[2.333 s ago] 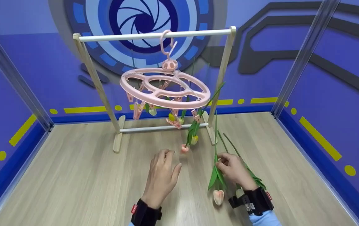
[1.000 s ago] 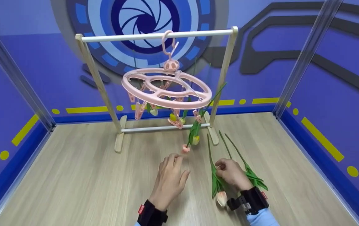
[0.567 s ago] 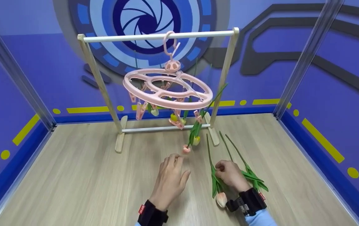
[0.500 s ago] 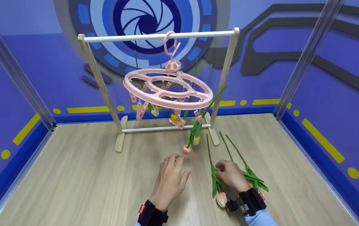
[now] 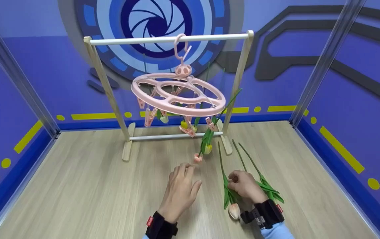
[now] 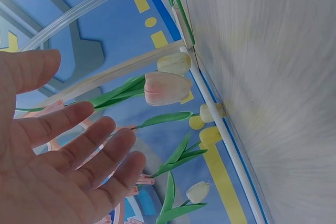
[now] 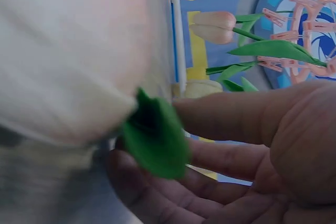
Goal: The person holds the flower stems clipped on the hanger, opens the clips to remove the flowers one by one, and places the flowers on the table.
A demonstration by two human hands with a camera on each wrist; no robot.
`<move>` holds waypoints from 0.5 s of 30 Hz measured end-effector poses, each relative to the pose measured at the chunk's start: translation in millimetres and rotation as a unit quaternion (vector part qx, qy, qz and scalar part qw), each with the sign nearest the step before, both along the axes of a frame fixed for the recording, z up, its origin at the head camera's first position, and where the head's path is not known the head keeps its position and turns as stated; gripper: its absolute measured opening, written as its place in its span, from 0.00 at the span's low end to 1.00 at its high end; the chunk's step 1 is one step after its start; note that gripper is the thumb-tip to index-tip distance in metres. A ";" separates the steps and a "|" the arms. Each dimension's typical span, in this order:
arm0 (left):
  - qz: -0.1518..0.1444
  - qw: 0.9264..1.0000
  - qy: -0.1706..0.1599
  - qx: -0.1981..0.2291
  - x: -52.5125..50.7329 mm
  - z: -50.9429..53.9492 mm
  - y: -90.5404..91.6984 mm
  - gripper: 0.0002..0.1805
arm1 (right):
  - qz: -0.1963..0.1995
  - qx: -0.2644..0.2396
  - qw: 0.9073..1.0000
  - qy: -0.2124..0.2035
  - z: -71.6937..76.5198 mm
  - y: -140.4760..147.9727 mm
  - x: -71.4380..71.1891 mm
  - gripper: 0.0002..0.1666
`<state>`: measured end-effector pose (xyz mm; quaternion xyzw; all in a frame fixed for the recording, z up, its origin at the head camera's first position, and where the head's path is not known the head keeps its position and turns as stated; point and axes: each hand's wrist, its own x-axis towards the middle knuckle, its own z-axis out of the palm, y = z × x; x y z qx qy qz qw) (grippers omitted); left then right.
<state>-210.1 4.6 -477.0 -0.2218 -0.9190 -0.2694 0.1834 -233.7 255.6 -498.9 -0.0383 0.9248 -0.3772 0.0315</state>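
My right hand has its thumb and fingertips pinched at the stem and leaves of a pale pink tulip, whose bloom points toward me; in the right wrist view this bloom is large and close, with a green leaf between thumb and fingers. My left hand is held palm down with fingers loosely extended, holding nothing. Just beyond its fingertips hangs a pink tulip beside a yellow one. The left wrist view shows the palm and spread fingers near the hanging tulips.
A pink round clip hanger hangs from a wooden rack's white bar, with several clips and tulips below it. More tulip stems with leaves lie right of my right hand. Blue panels surround the wooden tabletop.
The tulip at my right hand has come down, its stem tip now lower and further left. My left hand has shifted right. In the last half second both hands have barely moved.
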 end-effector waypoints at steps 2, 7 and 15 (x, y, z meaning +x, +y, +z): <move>0.000 1.000 0.002 0.001 0.0 0.3 -0.2 0.22 | 0.010 0.003 1.000 0.002 3.2 1.6 1.5 0.11; 0.002 1.000 0.008 0.000 0.0 0.6 -1.2 0.23 | 0.023 0.012 1.000 0.016 11.7 5.6 4.9 0.11; 0.006 1.000 0.008 0.005 -0.5 1.6 -2.3 0.22 | 0.042 -0.001 0.999 0.026 24.5 10.7 11.6 0.13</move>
